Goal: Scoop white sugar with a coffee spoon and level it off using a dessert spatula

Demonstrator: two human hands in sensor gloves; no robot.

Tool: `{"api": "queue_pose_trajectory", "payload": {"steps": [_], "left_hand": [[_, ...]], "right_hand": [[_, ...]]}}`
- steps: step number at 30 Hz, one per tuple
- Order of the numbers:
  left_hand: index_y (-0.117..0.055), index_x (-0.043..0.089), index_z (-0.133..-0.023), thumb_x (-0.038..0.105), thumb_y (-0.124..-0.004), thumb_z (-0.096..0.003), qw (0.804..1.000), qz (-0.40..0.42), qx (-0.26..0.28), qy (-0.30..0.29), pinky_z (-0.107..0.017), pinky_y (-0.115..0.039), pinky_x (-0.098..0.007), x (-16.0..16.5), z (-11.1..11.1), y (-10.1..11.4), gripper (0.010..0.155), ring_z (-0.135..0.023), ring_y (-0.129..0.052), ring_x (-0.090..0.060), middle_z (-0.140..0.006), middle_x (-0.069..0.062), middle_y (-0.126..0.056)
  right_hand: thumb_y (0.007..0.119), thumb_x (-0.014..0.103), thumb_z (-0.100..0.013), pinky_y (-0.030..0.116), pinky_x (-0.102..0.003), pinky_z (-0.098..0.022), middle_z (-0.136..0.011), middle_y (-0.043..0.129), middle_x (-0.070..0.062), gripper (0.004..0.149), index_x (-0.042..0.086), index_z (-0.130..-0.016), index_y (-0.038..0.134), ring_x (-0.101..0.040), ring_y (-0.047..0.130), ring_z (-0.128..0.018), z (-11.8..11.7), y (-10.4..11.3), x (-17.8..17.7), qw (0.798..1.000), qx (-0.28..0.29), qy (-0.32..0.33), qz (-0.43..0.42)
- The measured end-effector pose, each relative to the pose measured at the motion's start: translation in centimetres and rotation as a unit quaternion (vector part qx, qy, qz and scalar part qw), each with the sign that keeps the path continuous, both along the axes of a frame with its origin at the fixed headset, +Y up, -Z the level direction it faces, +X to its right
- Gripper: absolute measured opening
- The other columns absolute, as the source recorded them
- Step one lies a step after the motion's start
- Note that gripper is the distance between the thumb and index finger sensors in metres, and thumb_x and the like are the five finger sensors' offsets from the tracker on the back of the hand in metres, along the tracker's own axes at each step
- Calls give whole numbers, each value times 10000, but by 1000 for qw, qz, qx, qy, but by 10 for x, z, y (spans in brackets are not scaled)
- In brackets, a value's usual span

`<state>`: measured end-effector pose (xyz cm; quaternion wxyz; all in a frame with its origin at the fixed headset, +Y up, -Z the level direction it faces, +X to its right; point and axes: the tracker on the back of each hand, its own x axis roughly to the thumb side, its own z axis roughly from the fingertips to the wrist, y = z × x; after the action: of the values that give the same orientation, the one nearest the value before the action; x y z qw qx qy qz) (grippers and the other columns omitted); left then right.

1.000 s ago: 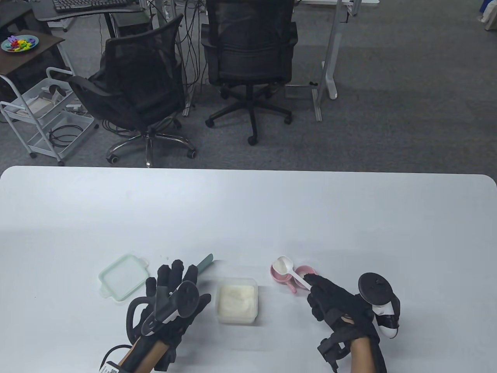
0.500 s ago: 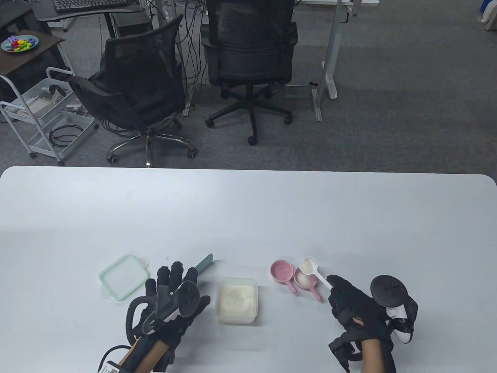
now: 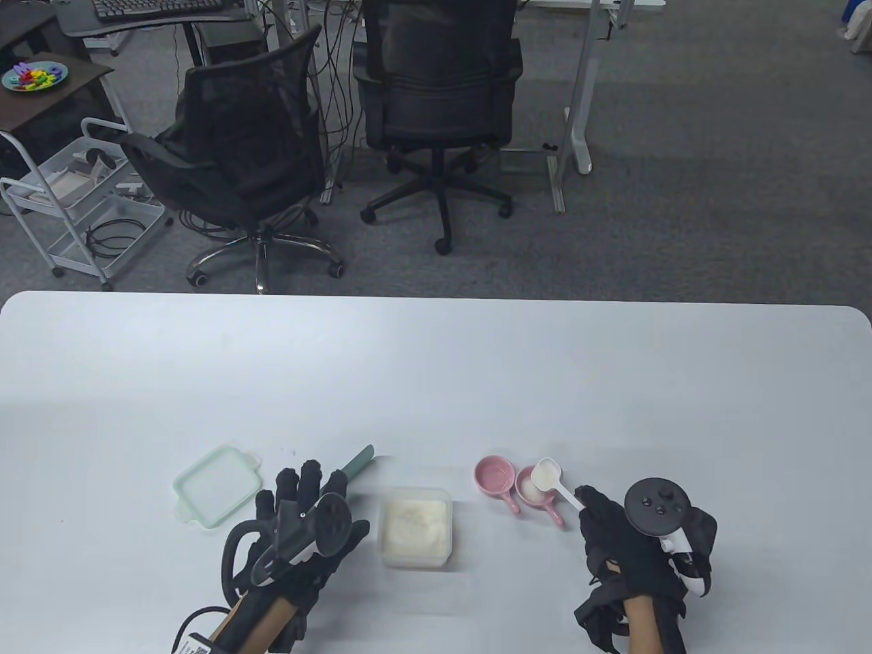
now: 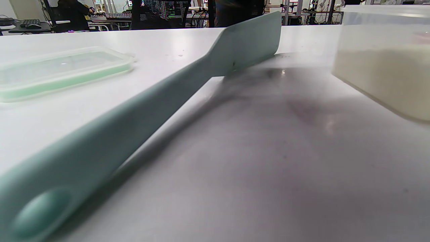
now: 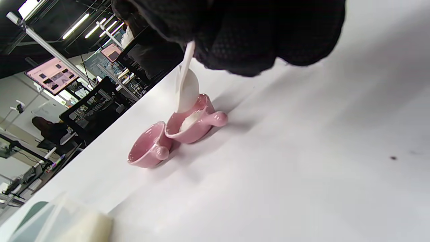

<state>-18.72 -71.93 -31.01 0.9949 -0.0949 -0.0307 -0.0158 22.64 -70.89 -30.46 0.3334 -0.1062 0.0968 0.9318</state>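
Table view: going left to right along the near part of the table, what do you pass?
Green lid → left hand → sugar container → empty pink dish → pink dish holding sugar → right hand.

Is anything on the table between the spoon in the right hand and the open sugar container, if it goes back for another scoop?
Yes. The coffee spoon, held by the right hand, hangs over the right pink dish; the left pink dish sits between there and the sugar container. It is low, so lifting the spoon over should clear it.

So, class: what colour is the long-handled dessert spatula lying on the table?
Pale green dessert spatula; left wrist view shows it best.
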Motion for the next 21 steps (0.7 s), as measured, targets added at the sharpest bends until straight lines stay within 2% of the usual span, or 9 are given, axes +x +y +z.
{"api": "queue_pose_trajectory", "payload": {"steps": [13,21], "left_hand": [[-298,361,-1230,740,-555,-554,1000,-4,-11,2,-813,-378,-710,1,0,-1,815,-1222,-317,-497,-1314,-104,-212],[-305,363,-1228,738,-558,-551,1000,-6,-20,2,-811,-380,-710,1,0,-1,814,-1220,-315,-499,-1313,-107,-219]], "right_hand": [[707,201,-635,756,-535,-642,-890,821,-136,521,138,-1132,565,-238,905,-640,3,14,-29,988,-2,28,155],[708,198,-633,752,-533,-658,-909,810,-136,526,146,-1133,555,-235,903,-660,6,21,-57,959,11,45,279]]}}
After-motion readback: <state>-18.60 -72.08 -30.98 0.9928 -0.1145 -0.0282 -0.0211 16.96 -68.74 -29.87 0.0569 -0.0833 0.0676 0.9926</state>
